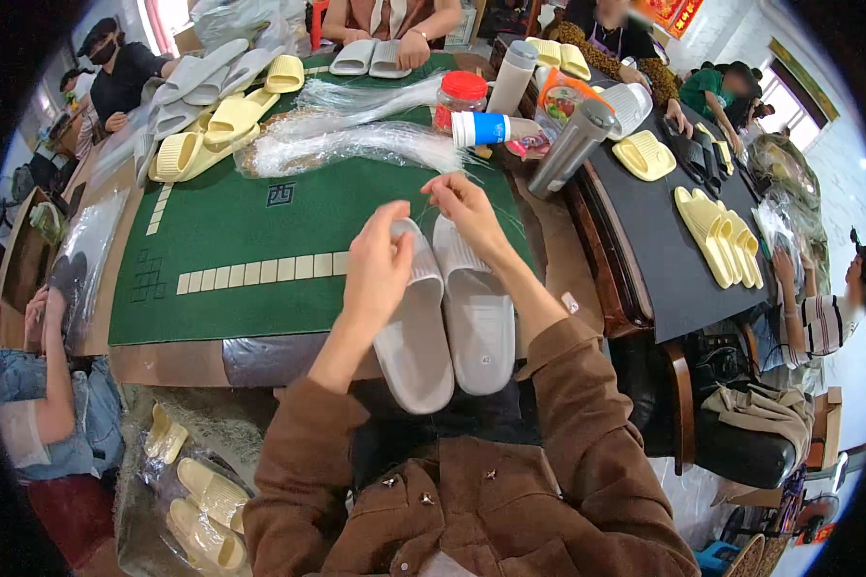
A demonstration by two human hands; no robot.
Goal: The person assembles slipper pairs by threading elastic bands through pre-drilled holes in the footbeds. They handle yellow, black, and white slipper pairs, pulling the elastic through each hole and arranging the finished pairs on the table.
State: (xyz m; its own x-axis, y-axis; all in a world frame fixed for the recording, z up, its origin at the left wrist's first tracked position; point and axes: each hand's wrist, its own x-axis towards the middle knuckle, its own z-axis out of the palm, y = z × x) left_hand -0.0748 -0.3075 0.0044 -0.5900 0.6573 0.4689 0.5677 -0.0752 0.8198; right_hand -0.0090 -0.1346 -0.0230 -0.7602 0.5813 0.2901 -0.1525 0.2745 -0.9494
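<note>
Left hand: fingers half curled over the strap end of the left shoe in a pair of grey slippers; whether it grasps anything, cannot tell. Right hand: thumb and fingers drawn together just beyond the right shoe's toe; cannot tell if something fine is pinched there. Pair sits side by side beneath the wrists, toes to 12 o'clock, heels to 6. Clock read from the pair: green mat toward 9 and 10, bearing a row of cream tiles. Bundle of clear strands at 11. Heap of grey and cream slippers between 10 and 11. Red-lidded jar at 12, white-and-blue cup lying on its side before it. Grey tumbler at 1. Dark table at 2, cream slippers standing on it. Co-worker near 12, one hand on another grey pair.
</note>
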